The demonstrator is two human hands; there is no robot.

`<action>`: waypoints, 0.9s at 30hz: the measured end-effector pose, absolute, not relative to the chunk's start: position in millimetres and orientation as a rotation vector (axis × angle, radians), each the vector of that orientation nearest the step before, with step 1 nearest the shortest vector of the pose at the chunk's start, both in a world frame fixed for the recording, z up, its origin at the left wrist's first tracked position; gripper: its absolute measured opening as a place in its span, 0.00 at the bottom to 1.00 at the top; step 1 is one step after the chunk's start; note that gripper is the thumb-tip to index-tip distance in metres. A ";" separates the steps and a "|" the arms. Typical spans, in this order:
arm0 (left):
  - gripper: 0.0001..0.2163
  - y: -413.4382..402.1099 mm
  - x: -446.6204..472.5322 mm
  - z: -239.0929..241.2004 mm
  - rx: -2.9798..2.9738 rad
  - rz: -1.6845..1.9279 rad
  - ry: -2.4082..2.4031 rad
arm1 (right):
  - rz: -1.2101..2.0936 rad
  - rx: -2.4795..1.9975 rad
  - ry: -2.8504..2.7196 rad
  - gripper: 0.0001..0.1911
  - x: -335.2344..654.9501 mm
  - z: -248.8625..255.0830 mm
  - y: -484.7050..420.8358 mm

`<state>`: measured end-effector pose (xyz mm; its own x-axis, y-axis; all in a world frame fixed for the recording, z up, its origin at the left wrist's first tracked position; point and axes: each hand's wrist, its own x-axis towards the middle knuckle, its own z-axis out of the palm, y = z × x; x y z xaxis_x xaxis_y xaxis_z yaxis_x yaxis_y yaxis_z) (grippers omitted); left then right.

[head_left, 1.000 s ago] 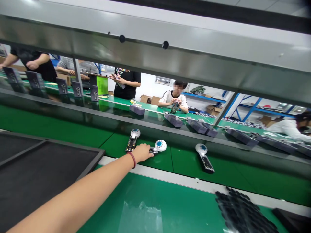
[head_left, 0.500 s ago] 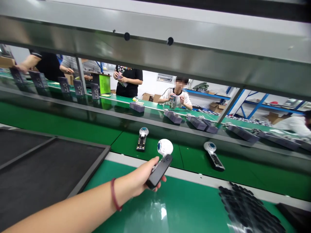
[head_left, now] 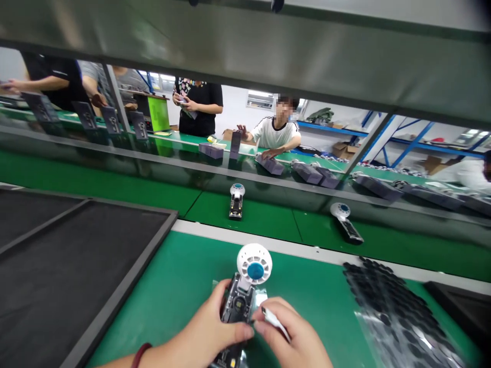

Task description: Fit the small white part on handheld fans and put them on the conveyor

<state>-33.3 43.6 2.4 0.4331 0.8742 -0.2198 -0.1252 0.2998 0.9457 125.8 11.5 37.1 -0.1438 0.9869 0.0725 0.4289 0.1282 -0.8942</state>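
Observation:
My left hand (head_left: 205, 327) is wrapped around a handheld device (head_left: 254, 263) with a round white, slotted head and a blue centre. Its dark body is uncovered on the upper side, showing the electronics. Close to the device's right edge, my right hand (head_left: 297, 335) pinches a white cable (head_left: 276, 323) with a plug-like end. I cannot tell whether anything else is between those fingertips. A clear plastic sheet (head_left: 261, 296) shows partly behind the device, over the green mat.
Two similar devices, one ahead (head_left: 237, 202) and one to the right (head_left: 347, 224), lie on the green conveyor (head_left: 268, 222). Black round pads (head_left: 387, 296) lie on the right, a black framed tray (head_left: 103, 255) at left. Beyond, co-workers handle grey boxes (head_left: 270, 164). A metal beam (head_left: 245, 56) spans overhead.
My left hand has drawn the device back from the conveyor edge and turned its electronics upward. My right hand has come into view with the white cable. The view has tilted down.

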 end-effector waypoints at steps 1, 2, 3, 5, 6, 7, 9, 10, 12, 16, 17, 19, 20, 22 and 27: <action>0.32 43.6 -32.5 -1.7 1.099 0.784 0.899 | 0.935 -1.416 -1.657 0.06 124.9 35.1 15.3; 0.33 43.3 -31.8 -4.3 1.148 0.768 0.931 | 0.903 -1.440 -1.665 0.07 124.0 32.9 17.4; 0.34 42.6 -31.2 -5.6 1.199 0.749 0.974 | 0.877 -1.455 -1.686 0.08 123.1 30.5 18.0; 0.36 40.8 -30.1 -5.3 1.278 0.707 1.066 | 0.824 -1.457 -1.723 0.11 121.2 25.7 16.4; 0.37 39.9 -29.6 -4.5 1.301 0.691 1.089 | 0.795 -1.454 -1.732 0.13 120.4 23.7 15.1; 0.37 39.1 -29.1 -3.6 1.315 0.683 1.098 | 0.767 -1.454 -1.739 0.14 119.7 22.2 13.8; 0.38 38.2 -28.3 -2.6 1.313 0.670 1.108 | 0.713 -1.455 -1.766 0.18 118.7 20.6 12.2; 0.38 38.1 -27.9 -2.4 1.301 0.664 1.106 | 0.692 -1.454 -1.794 0.19 118.6 20.4 11.8; 0.38 38.3 -27.3 -2.8 1.271 0.661 1.094 | 0.660 -1.456 -1.869 0.21 118.6 20.9 11.8; 0.38 39.2 -27.1 -4.9 1.238 0.668 1.059 | 0.608 -1.487 -1.937 0.21 118.6 22.2 11.8; 0.38 39.2 -27.2 -5.5 1.234 0.668 1.058 | 0.598 -1.493 -1.939 0.21 118.5 22.5 11.8; 0.38 39.2 -27.5 -6.6 1.235 0.670 1.060 | 0.592 -1.500 -1.950 0.21 118.1 23.3 11.7; 0.38 39.2 -27.6 -6.9 1.239 0.674 1.060 | 0.595 -1.504 -1.955 0.21 118.1 24.0 11.6; 0.38 39.3 -27.6 -7.1 1.246 0.679 1.051 | 0.614 -1.512 -1.960 0.20 118.1 25.8 11.5; 0.38 39.5 -27.0 -4.4 1.250 0.661 1.060 | 0.667 -1.525 -1.957 0.17 117.2 29.9 11.3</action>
<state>-27.0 39.5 -4.4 0.4026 0.8741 -0.2718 0.1404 0.2345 0.9619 117.2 11.3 29.9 -0.1920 0.9729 0.1288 0.6917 0.2272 -0.6855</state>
